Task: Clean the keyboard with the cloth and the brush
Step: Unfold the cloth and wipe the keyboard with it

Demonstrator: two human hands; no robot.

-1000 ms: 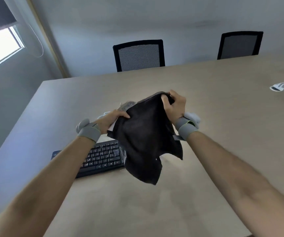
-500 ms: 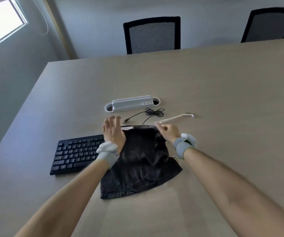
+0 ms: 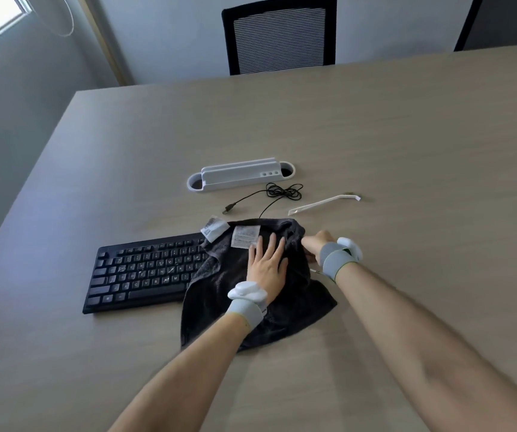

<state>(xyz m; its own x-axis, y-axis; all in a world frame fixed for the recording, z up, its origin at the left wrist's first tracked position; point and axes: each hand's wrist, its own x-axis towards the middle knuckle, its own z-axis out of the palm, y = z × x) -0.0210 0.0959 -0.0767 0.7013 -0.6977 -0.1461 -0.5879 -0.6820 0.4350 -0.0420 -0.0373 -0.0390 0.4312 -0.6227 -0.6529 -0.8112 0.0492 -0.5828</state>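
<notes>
A black keyboard (image 3: 145, 271) lies on the table, its right end covered by a dark cloth (image 3: 300, 307) with white labels showing at its far edge. My left hand (image 3: 266, 265) rests flat on the cloth, fingers spread. My right hand (image 3: 316, 244) pinches the cloth's right far edge. A thin white brush (image 3: 322, 204) lies on the table beyond my right hand, apart from both hands.
A white stand (image 3: 238, 177) sits farther back, with the keyboard's black cable (image 3: 269, 194) coiled in front of it. The beige table (image 3: 406, 151) stretches wide to the right. A black mesh chair (image 3: 279, 34) stands at the far edge.
The cloth went from held up in the air to spread over the keyboard's right end. My left hand moved right onto the cloth and flattened; my right hand keeps its edge.
</notes>
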